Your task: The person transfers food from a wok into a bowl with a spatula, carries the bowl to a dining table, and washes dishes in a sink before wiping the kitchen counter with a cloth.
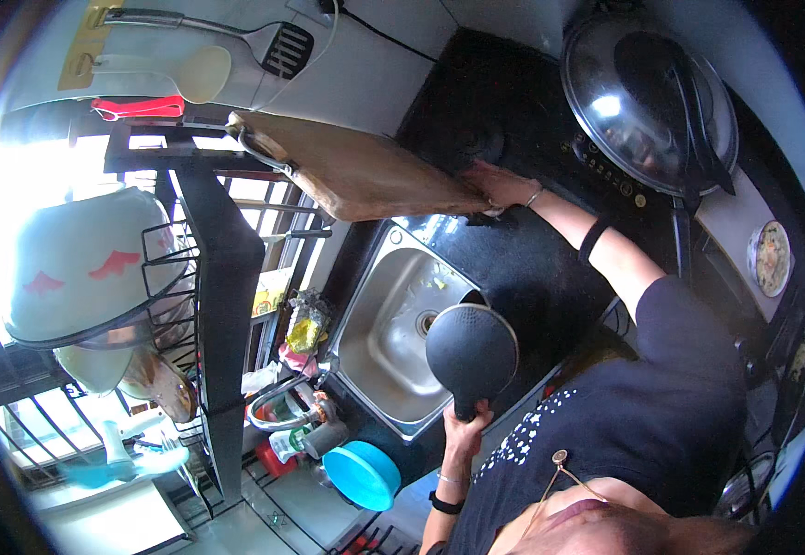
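Note:
My left hand (466, 430) is closed around the short handle of a small round black pan (472, 350), which hangs over the near edge of the steel sink (402, 333). My right arm reaches out to a thick wooden cutting board (368, 166) with a metal handle, standing tilted by the tiled wall. My right hand (503, 186) grips the board's near edge; its fingers are partly hidden behind the board. Small yellowish scraps lie in the sink beyond the drain.
A lidded wok (645, 104) stands on the cooktop at upper right, near a bowl of food (769, 257). A faucet (291, 416) and a blue basin (362, 475) are beside the sink. A dish rack (218, 312) with bowls is at left. A slotted turner (284, 52) hangs on the wall.

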`<state>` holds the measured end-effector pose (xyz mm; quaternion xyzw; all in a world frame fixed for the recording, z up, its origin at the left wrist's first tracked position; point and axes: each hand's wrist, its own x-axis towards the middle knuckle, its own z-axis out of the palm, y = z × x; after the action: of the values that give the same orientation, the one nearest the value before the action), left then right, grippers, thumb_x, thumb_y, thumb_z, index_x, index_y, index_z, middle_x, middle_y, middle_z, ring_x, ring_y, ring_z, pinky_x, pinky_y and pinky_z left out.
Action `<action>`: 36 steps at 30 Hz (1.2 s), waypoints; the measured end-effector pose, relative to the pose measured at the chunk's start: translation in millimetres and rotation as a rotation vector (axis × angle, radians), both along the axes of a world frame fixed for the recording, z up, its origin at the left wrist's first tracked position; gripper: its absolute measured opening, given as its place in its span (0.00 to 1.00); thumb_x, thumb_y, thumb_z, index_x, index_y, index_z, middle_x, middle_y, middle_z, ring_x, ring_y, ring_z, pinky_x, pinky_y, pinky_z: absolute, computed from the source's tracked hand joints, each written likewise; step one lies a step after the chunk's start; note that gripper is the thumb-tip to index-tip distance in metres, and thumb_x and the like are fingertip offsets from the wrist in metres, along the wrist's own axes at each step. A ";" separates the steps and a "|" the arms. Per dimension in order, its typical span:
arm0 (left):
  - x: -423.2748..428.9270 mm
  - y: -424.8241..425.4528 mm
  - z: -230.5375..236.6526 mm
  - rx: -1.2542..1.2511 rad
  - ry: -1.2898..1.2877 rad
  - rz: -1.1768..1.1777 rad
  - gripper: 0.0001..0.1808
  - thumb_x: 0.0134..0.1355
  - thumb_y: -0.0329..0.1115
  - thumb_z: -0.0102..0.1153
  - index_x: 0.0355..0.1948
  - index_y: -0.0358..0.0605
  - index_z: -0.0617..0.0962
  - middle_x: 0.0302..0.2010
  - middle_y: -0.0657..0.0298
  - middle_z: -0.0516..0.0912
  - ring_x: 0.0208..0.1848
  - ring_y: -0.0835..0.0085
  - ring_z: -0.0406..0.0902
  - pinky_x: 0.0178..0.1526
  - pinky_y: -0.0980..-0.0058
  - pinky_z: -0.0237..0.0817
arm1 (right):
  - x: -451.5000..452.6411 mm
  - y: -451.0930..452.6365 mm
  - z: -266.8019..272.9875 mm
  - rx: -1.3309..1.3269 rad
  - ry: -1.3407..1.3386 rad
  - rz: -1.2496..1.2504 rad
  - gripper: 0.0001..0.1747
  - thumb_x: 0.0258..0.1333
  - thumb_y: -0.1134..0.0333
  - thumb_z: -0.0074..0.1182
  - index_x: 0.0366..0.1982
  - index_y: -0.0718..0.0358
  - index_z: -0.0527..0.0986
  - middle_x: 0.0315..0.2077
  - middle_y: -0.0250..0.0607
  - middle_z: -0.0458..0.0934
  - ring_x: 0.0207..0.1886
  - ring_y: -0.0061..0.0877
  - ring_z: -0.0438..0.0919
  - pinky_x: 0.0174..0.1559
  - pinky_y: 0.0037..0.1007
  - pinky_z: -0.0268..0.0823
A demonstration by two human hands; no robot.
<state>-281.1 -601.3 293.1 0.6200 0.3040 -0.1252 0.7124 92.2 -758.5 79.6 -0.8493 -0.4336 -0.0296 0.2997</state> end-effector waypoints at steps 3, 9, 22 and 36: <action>19.2 -7.2 3.7 -0.036 0.028 -0.078 0.10 0.39 0.17 0.58 0.20 0.43 0.72 0.23 0.71 0.73 0.28 0.83 0.68 0.33 0.81 0.62 | -33.0 -9.5 -1.8 -0.029 -0.015 -0.100 0.21 0.45 0.65 0.52 0.45 0.50 0.72 0.43 0.35 0.73 0.57 0.31 0.63 0.62 0.45 0.43; 72.5 -32.1 4.8 -0.194 -0.039 -0.110 0.11 0.42 0.15 0.57 0.24 0.41 0.74 0.26 0.71 0.73 0.29 0.83 0.69 0.35 0.81 0.64 | -65.3 -60.5 17.8 -0.074 0.186 -0.242 0.16 0.41 0.65 0.52 0.36 0.43 0.78 0.46 0.25 0.74 0.59 0.27 0.63 0.64 0.47 0.35; 222.6 -116.9 27.1 -0.174 -0.389 0.036 0.06 0.47 0.21 0.56 0.25 0.42 0.73 0.22 0.71 0.72 0.23 0.83 0.67 0.27 0.83 0.57 | -101.2 -79.9 -1.0 -0.127 -0.103 -0.946 0.22 0.48 0.60 0.49 0.46 0.60 0.70 0.48 0.45 0.70 0.51 0.40 0.66 0.50 0.46 0.58; 326.0 -100.5 -69.5 0.214 -0.409 0.203 0.20 0.48 0.32 0.58 0.42 0.36 0.72 0.35 0.58 0.77 0.36 0.68 0.72 0.40 0.69 0.65 | -98.6 -69.7 -15.3 -0.106 -0.072 -0.831 0.23 0.50 0.66 0.46 0.51 0.57 0.67 0.51 0.43 0.68 0.54 0.38 0.65 0.51 0.44 0.57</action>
<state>45.0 -701.8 223.6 0.6706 0.2258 0.1078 0.6984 -6.4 -828.2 64.4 -0.9647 -0.0650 -0.1551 0.2027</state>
